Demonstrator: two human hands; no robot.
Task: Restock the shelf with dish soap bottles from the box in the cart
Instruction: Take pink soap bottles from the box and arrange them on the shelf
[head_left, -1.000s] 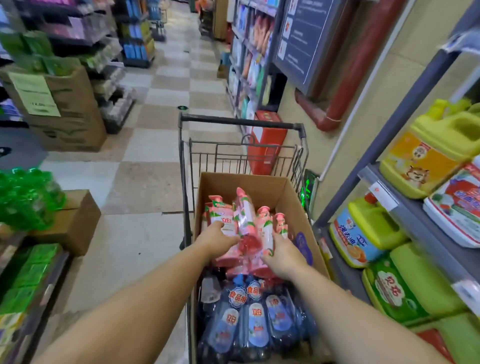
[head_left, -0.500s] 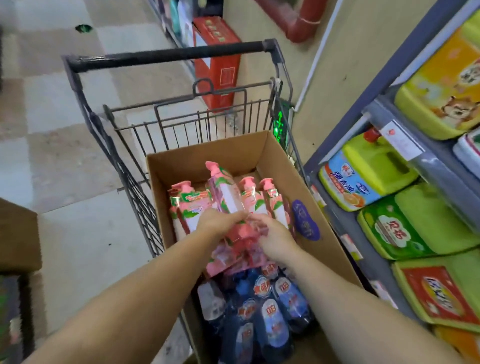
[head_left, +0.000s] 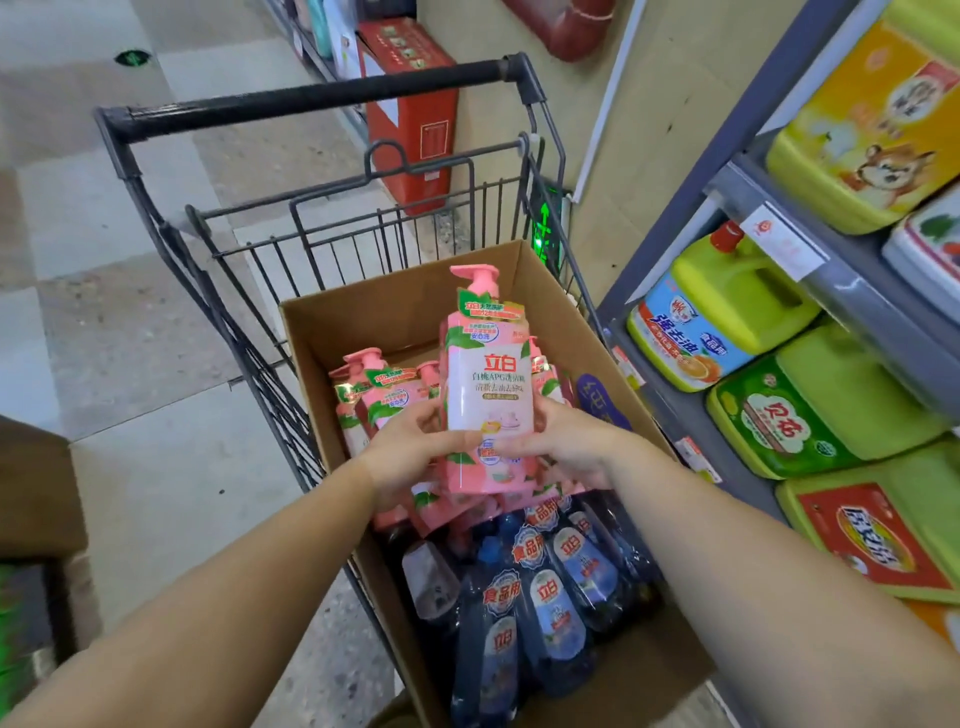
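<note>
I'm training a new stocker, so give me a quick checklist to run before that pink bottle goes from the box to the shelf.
1. Grip: left hand and right hand both clasp the pink pump bottle: ok.
2. Bottle upright, pump on top: ok.
3. Bottle lifted above the other pink bottles in the cardboard box: ok.
4. Pump locked or leaking: cannot tell.
5. Free slot on the shelf: the visible levels are packed with green jugs, no gap in view: not ok.
6. Blue bottles lying loose in the box, clear of the lift: ok.

A cardboard box (head_left: 410, 306) is carried in the cart (head_left: 311, 98). The cart is stood on the tiled floor (head_left: 156, 467). Green jugs (head_left: 748, 306) are seen on the shelf (head_left: 841, 291).
</note>
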